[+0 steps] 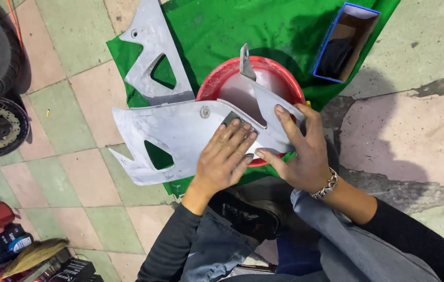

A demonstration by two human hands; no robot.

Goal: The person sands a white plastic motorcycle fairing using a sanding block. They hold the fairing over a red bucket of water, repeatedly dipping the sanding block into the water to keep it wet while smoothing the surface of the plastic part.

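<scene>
Tiled floor in pink and green, with a green cloth (263, 26) spread ahead of my hands. I press my left hand (225, 156) flat, fingers together, on a small grey sanding pad (231, 119) against the grey motorcycle fairing panel (172, 133). My right hand (300, 149) grips the panel's narrow end, fingers spread. The surface looks dull and scuffed nearly all over, so I judge the sanding well along. Beyond my hands, under the panel, a red basin (279, 70) holds cloudy water; further right, an open blue box (346, 44) holds something dark.
</scene>
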